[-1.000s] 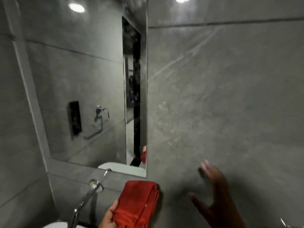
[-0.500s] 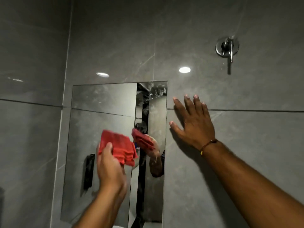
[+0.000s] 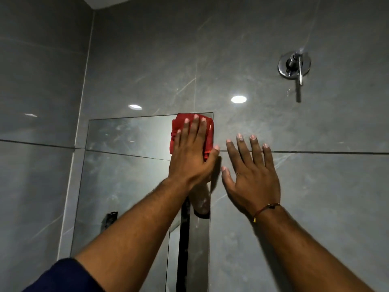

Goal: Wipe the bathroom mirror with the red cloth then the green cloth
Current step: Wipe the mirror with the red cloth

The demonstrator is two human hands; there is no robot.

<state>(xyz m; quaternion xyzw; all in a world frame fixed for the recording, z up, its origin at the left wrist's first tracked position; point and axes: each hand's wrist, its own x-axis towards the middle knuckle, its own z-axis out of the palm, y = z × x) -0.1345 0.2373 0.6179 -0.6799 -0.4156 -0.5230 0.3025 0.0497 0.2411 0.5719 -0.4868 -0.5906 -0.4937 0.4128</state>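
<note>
The bathroom mirror [image 3: 126, 186] is set in the grey tiled wall, left of centre. My left hand [image 3: 191, 157] lies flat on the red cloth [image 3: 179, 127] and presses it against the mirror's top right corner. My right hand [image 3: 250, 175] rests flat on the wall tile just right of the mirror's edge, fingers spread, holding nothing. A thin red cord bracelet is on the right wrist. No green cloth is in view.
A chrome wall fitting [image 3: 294, 66] sticks out of the tile at the upper right. The wall corner [image 3: 86, 81] runs down left of the mirror. Ceiling lights reflect on the glossy tiles. A dark wall plate [image 3: 108, 220] shows in the mirror's reflection.
My left hand has carried the red cloth up and to the right, from the mirror's middle to its top right corner, and now presses it flat. My right hand stays on the wall.
</note>
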